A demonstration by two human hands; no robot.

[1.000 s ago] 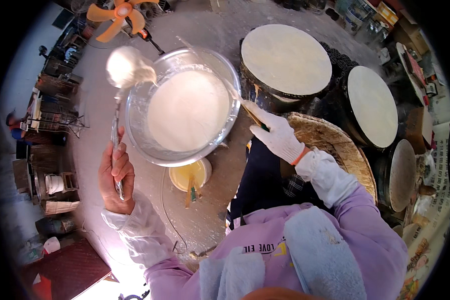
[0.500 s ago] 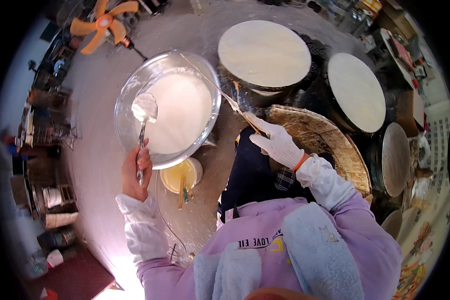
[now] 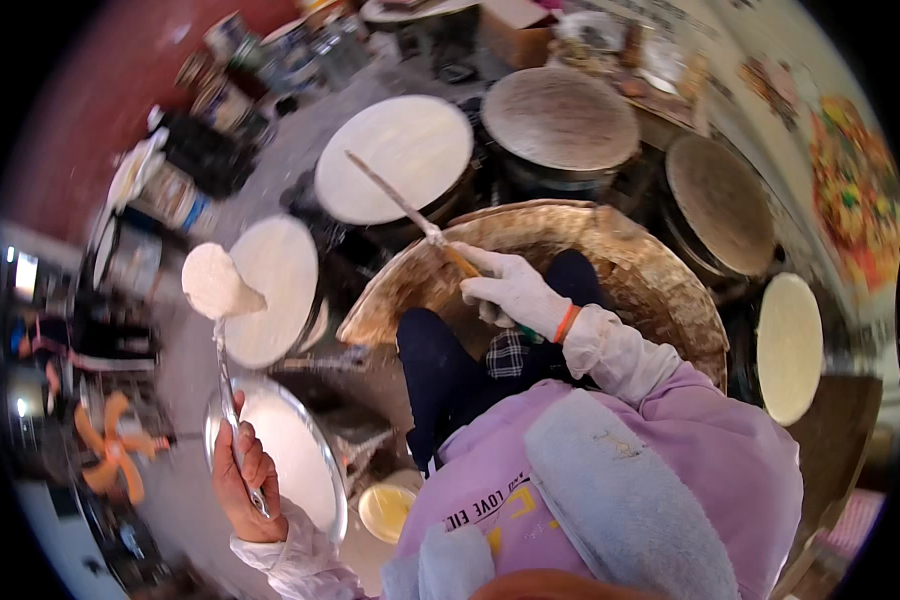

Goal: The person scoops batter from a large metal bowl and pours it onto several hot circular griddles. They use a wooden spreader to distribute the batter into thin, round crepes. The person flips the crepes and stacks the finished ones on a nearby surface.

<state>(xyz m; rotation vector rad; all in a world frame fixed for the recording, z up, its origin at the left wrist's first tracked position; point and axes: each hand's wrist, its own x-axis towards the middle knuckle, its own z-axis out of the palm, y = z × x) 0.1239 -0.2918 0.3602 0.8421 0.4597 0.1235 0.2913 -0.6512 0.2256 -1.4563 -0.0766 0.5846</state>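
Ladle [image 3: 226,385] and stick [image 3: 405,207] are each carried in one hand, so most of what could go wrong depends on steadiness. The left hand [image 3: 248,480] has its grip clamped on the ladle's metal handle, with the bowl end upward. In this view the bowl overlaps the left edge of the nearer pale-covered plate [image 3: 280,285]; its height above that cannot be told. Pale mixture [image 3: 215,282] coats the bowl and bulges toward its right side — a small roll of the wrist could let it slide off early, onto the plate's edge or the floor [image 3: 180,490]

The gloved right hand [image 3: 518,295] has its grip clamped on the stick's handle. The stick slants out past the curved, crusted wall [image 3: 610,235], its tip overlapping the farther pale-covered plate [image 3: 395,160] in view. Whether it touches I cannot tell; a careless dip of that tip could score the smooth layer, and a loose hold could let the long shaft swing

The metal basin [image 3: 334,462] sits below the left hand, near the left sleeve [image 3: 290,560]; a dropped forearm could knock its rim and slop the contents. The towel [image 3: 620,470] hangs down the wearer's front — a deep lean could trail it into something wet, or against a plate, should those be hot
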